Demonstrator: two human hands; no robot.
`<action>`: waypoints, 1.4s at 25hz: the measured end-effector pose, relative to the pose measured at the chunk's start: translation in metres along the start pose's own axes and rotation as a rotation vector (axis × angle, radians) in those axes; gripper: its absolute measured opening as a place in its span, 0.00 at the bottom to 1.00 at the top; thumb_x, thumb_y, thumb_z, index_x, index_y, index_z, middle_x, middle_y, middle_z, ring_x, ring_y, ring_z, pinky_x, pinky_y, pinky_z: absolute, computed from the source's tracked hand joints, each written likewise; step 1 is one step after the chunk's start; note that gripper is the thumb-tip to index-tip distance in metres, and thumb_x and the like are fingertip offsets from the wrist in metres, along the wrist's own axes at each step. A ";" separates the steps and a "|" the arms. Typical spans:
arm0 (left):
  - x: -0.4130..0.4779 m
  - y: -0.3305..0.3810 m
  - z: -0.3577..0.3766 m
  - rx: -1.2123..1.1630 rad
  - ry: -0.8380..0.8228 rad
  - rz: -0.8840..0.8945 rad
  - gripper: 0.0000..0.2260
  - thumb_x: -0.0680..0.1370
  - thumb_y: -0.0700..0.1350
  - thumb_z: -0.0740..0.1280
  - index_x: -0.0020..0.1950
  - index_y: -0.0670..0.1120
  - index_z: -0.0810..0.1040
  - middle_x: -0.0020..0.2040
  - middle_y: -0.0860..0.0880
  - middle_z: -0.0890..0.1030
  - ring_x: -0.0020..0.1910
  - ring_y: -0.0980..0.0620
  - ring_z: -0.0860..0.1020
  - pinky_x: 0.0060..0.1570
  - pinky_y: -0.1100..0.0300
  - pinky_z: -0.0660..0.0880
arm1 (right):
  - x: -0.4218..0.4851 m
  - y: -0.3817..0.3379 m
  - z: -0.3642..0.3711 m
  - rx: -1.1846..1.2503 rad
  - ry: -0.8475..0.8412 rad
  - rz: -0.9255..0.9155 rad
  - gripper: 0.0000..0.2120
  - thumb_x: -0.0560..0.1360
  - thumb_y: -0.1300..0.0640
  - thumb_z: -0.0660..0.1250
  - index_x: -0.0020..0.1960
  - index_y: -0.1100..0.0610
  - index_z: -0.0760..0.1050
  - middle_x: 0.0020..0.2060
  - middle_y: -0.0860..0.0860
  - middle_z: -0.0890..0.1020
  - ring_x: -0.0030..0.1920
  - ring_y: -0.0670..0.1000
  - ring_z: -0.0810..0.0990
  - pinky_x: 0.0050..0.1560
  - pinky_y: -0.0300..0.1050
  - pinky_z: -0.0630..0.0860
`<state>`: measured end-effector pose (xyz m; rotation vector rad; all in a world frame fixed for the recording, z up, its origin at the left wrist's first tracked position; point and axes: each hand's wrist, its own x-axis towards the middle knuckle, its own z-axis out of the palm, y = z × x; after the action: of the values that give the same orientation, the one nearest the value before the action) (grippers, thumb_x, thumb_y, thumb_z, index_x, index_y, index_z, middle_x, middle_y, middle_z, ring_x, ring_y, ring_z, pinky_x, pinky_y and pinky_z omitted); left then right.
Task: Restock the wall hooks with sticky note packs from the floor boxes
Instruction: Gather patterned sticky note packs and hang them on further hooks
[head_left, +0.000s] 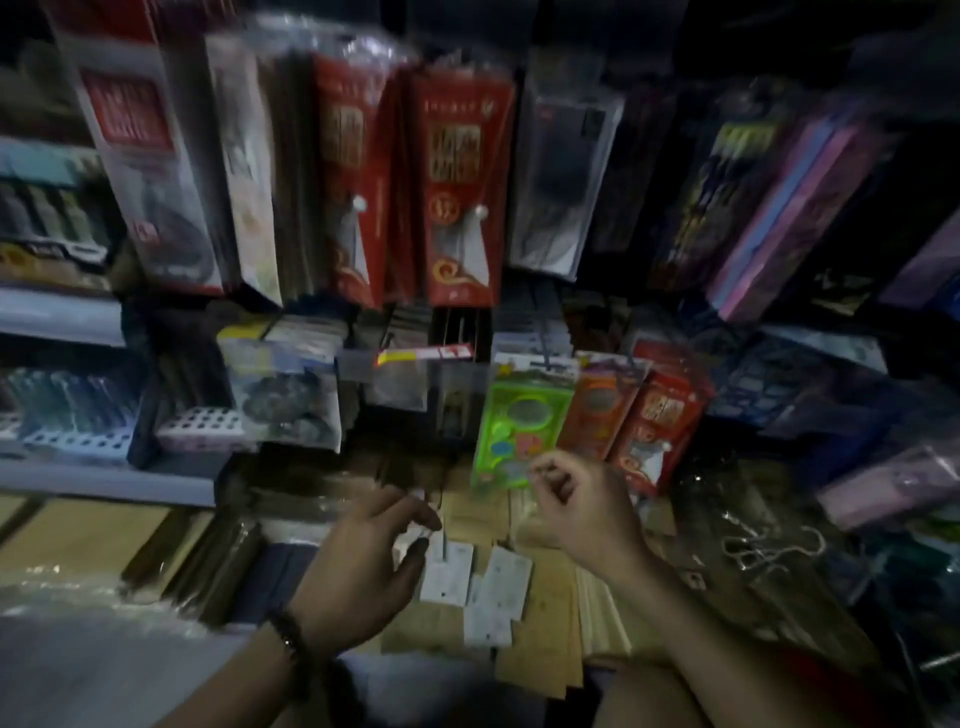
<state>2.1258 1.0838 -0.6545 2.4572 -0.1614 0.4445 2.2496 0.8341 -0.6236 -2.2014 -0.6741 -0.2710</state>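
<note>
The left hand (363, 561) pinches the edge of a white pack (448, 574). The right hand (576, 501) is curled just below a green pack (519, 426) (its grip is too blurred to tell).

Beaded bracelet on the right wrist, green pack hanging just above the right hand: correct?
No. The head view shows the beaded bracelet on the left wrist, not the right. The green pack does hang just above the right hand.

The red packs (457, 208) carry gold print — green pack (519, 431), orange pack (597, 415), white cards (447, 571).
</note>
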 end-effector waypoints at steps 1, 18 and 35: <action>-0.006 -0.018 0.013 -0.009 -0.061 -0.077 0.09 0.80 0.47 0.70 0.57 0.61 0.79 0.56 0.62 0.76 0.53 0.62 0.77 0.52 0.60 0.78 | -0.013 0.021 0.025 -0.014 -0.058 0.077 0.07 0.81 0.58 0.72 0.46 0.48 0.84 0.29 0.43 0.79 0.31 0.44 0.79 0.30 0.37 0.69; 0.001 -0.110 0.140 -0.029 -0.585 -0.496 0.08 0.84 0.52 0.65 0.62 0.55 0.80 0.60 0.54 0.82 0.57 0.54 0.81 0.59 0.53 0.81 | -0.059 0.194 0.310 -0.497 -0.561 0.520 0.43 0.76 0.35 0.67 0.83 0.54 0.57 0.80 0.64 0.59 0.79 0.67 0.61 0.75 0.63 0.66; -0.007 -0.134 0.126 -0.043 -0.395 -0.642 0.06 0.82 0.56 0.64 0.56 0.58 0.78 0.53 0.57 0.82 0.49 0.56 0.80 0.50 0.57 0.80 | 0.045 0.196 0.435 -0.629 -0.783 0.303 0.48 0.77 0.42 0.73 0.85 0.58 0.51 0.81 0.61 0.61 0.80 0.65 0.60 0.79 0.63 0.59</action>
<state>2.1834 1.1142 -0.8268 2.3587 0.4424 -0.3171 2.3830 1.0738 -1.0163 -2.9893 -0.6978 0.6603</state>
